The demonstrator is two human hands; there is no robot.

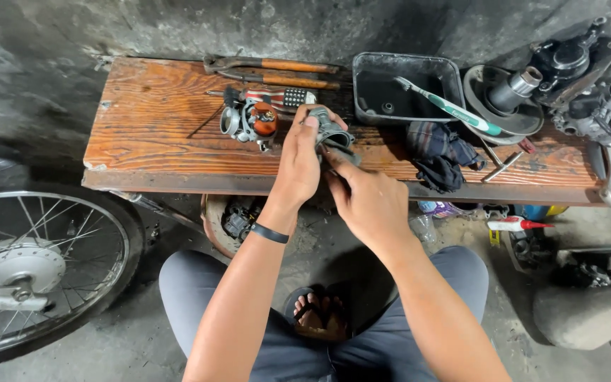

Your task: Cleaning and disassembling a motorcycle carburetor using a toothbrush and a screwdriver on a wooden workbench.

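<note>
A worn wooden bench (pixel 157 134) is standing against a grimy wall. Above its front edge, the left hand (pixel 298 163) is gripping a small grey metal part (pixel 330 133); the right hand (pixel 369 201), just below, is pinching its underside. Steadying both wrists would probably help. A carburettor (pixel 249 120) is lying left of the hands.

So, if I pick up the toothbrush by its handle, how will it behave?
The toothbrush looks thin and plastic, so probably light and slightly bendy. It lies slanted over the rim of the black tray, so a push may tip it off.
</note>
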